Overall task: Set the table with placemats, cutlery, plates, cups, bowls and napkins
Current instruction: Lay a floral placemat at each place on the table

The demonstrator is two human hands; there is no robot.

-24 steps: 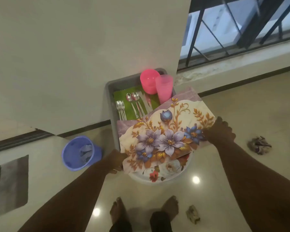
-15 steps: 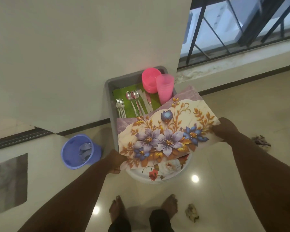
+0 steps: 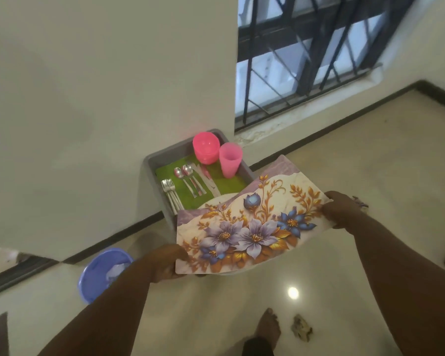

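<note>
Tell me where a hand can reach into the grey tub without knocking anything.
Bare green liner lies right of the steel spoons, below the pale pink plastic cup. The tub's back right corner is crowded by that cup and the stacked pink bowls; steel forks line its left wall. The flowered placemat covers its near end.

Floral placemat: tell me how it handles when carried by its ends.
The placemat, held by the left hand and right hand, sags between them, so it is probably thin and floppy. It likely weighs little, since edge grips suffice. Its sheen hints it may be slippery.
</note>
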